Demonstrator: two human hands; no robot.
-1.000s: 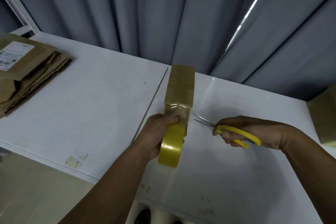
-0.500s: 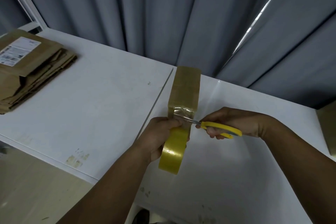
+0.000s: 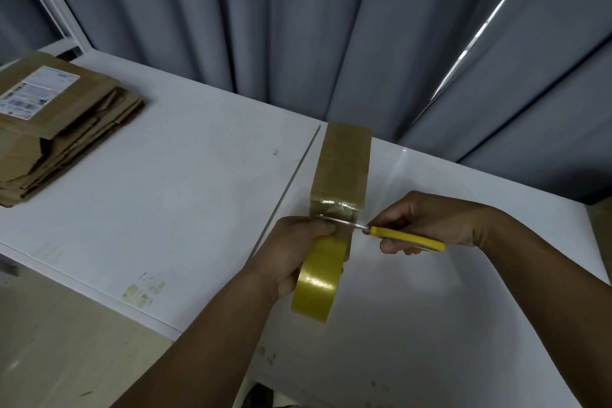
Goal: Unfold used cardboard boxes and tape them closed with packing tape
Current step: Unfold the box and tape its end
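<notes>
Head view: narrow cardboard box (image 3: pixel 344 162) stands on white table (image 3: pixel 165 192) at centre frame, long axis running away from the person toward the curtain (image 3: pixel 298 26). L hand (image 3: pixel 291 252) is just below the box's near end, fingers curled round the tape roll (image 3: pixel 318 288), roll on edge. Short tape strip (image 3: pixel 336 209) runs from roll up onto the box end, i.e. same line as the box axis. R hand (image 3: pixel 427 219) is right of centre, gripping the yellow-handled scissors (image 3: pixel 404 237). Blades come in from the right, approx square across the strip, tips right by L fingers. Can't tell how far the blades are closed. Looks like the cut is the step in hand: R hand does it, L only has to hold the strip taut. Flat box stack (image 3: pixel 49 129) lies upper left, well apart.
</notes>
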